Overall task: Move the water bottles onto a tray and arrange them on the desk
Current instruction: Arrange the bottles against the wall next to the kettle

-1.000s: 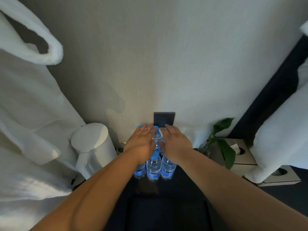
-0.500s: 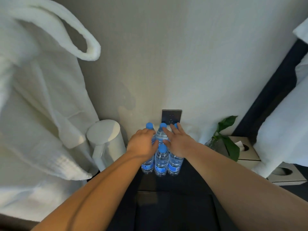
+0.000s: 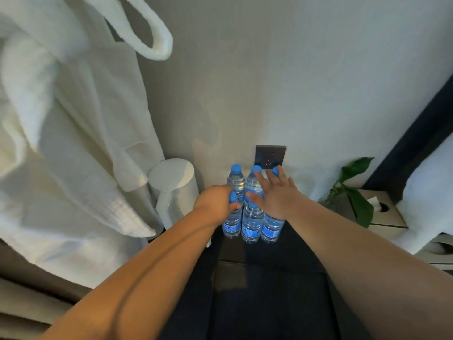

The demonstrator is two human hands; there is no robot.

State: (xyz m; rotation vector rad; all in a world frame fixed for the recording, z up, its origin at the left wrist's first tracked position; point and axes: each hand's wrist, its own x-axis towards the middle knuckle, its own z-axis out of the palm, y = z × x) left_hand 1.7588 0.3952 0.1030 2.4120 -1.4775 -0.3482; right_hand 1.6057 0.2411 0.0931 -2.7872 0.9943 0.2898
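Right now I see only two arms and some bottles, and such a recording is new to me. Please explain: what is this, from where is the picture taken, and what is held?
There is no machine: these are a person's two bare arms. The one picture comes from a wide-angle camera worn on the head, looking forward and down. On a dark surface by the wall stand six water bottles with blue caps, in two rows of three. The left hand grips the top of the front-left bottle. The right hand is open, fingers spread over the other caps, holding nothing. A white kettle stands left of the bottles, a white bathrobe hangs further left, and a leafy plant and a tissue box are at the right.
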